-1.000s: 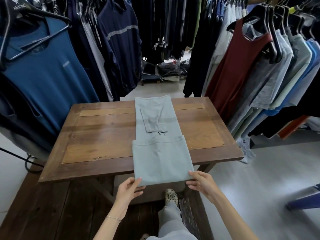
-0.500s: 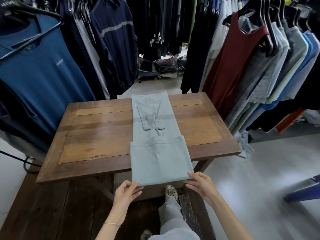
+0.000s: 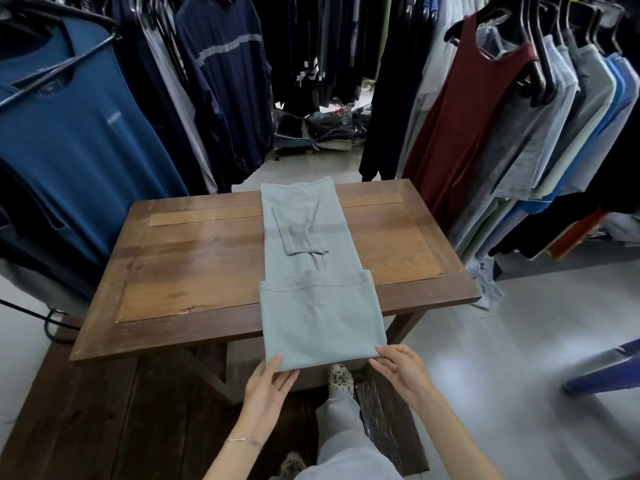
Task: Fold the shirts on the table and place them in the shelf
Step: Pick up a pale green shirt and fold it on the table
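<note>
A pale grey-green shirt (image 3: 311,289) lies lengthwise down the middle of the wooden table (image 3: 194,265). It is folded into a narrow strip, with a sleeve laid over its far half and its near end doubled back and overhanging the table's front edge. My left hand (image 3: 268,389) holds the near left corner of that fold, fingers straight under the cloth and thumb beside it. My right hand (image 3: 401,370) holds the near right corner the same way. No shelf is in view.
Racks of hanging clothes crowd both sides: a blue top (image 3: 69,140) on the left, a dark red vest (image 3: 464,126) on the right. Bagged goods (image 3: 322,129) lie on the floor beyond the table. A dark wooden platform (image 3: 86,427) runs beneath.
Both hands stay at the near corners of the folded end. The camera view has shifted slightly; the shirt keeps its place.
</note>
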Tool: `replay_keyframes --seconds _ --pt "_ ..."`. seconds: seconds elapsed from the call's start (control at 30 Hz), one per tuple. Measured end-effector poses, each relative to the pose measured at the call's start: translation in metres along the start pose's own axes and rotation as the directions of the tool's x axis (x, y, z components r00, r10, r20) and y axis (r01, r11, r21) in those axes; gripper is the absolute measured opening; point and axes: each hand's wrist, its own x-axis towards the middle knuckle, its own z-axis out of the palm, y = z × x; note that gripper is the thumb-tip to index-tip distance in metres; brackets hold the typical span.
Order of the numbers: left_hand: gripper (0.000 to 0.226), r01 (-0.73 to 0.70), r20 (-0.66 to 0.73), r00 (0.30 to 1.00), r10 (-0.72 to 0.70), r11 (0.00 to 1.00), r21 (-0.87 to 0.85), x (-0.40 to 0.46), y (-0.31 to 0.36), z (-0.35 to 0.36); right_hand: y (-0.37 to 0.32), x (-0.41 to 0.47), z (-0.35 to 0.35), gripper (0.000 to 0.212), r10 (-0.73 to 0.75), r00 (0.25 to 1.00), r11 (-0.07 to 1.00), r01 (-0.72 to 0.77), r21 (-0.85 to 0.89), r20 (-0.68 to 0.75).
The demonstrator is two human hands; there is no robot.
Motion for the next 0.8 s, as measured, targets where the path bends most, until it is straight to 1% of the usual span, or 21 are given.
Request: replay_keyframes --seconds 0.07,0.17,0.27,0.3,0.37,0.4,0.43,0.47,0.5,0.53,0.57,0.6,0.63,0.67,0.7,0.73,0.8 --pt "0.024 0.092 0.026 0.996 -0.091 0.993 -0.078 0.000 -0.008 0.015 -0.002 -0.002 0.000 0.016 -0.001 1.000 1.000 0.001 0.005 -0.001" --pt "0.019 0.173 -0.021 0.984 -0.176 0.981 -0.091 0.000 -0.022 0.036 -0.006 -0.005 -0.001 0.013 -0.008 1.000 1.000 0.009 0.008 -0.005" --pt "0.029 0.180 -0.033 0.983 -0.181 0.983 -0.033 0.001 -0.031 0.051 -0.011 -0.007 -0.003 0.013 -0.027 1.000 1.000 0.027 -0.010 -0.008" --pt "0.028 0.173 -0.032 0.984 -0.173 0.985 0.001 0.001 -0.032 0.055 -0.012 -0.008 -0.004 0.014 -0.038 0.999 0.999 0.038 -0.025 -0.011" --pt "0.024 0.160 -0.033 0.987 -0.159 0.986 0.047 0.002 -0.035 0.058 -0.013 -0.009 -0.006 0.017 -0.092 0.995 0.990 0.087 -0.112 -0.042" --pt "0.023 0.155 -0.023 0.988 -0.154 0.987 0.052 0.001 -0.035 0.058 -0.012 -0.009 -0.007 0.021 -0.155 0.985 0.969 0.137 -0.207 -0.071" --pt "0.023 0.151 -0.007 0.988 -0.151 0.987 0.051 0.000 -0.034 0.059 -0.011 -0.011 -0.007 0.027 -0.255 0.963 0.916 0.212 -0.342 -0.086" --pt "0.024 0.148 0.007 0.989 -0.148 0.988 0.051 -0.002 -0.033 0.060 -0.009 -0.011 -0.008 0.034 -0.388 0.920 0.810 0.310 -0.498 -0.058" --pt "0.024 0.142 0.013 0.990 -0.143 0.989 0.048 -0.004 -0.032 0.061 -0.007 -0.012 -0.008 0.045 -0.519 0.854 0.644 0.417 -0.642 0.034" --pt "0.024 0.133 0.010 0.991 -0.134 0.990 0.049 -0.004 -0.031 0.062 -0.005 -0.012 -0.007 0.058 -0.616 0.767 0.427 0.515 -0.743 0.178" --pt "0.024 0.127 0.005 0.992 -0.128 0.991 0.049 -0.004 -0.032 0.063 -0.003 -0.009 -0.006 0.070 -0.654 0.673 0.178 0.582 -0.794 0.347" --pt "0.024 0.125 0.001 0.992 -0.125 0.991 0.043 -0.005 -0.032 0.065 0.001 -0.005 -0.004 0.079 -0.633 0.589 -0.078 0.597 -0.799 0.502" --pt "0.023 0.126 -0.005 0.992 -0.126 0.992 0.030 -0.005 -0.032 0.067 0.004 -0.002 0.002 0.087 -0.573 0.532 -0.296 0.575 -0.763 0.623" --pt "0.023 0.130 -0.014 0.991 -0.130 0.991 0.014 -0.006 -0.032 0.069 0.008 0.000 0.010 0.092 -0.497 0.509 -0.446 0.545 -0.710 0.703" --pt "0.023 0.131 -0.020 0.991 -0.131 0.991 -0.002 -0.008 -0.032 0.072 0.012 0.000 0.021 0.096 -0.421 0.515 -0.525 0.533 -0.663 0.747" --pt "0.023 0.128 -0.024 0.991 -0.129 0.992 -0.021 -0.010 -0.032 0.074 0.015 0.000 0.032 0.098 -0.372 0.526 -0.559 0.531 -0.637 0.765" --pt "0.021 0.100 -0.032 0.994 -0.101 0.994 -0.040 -0.015 -0.031 0.078 0.015 0.002 0.052 0.096 -0.325 0.550 -0.582 0.525 -0.621 0.769"
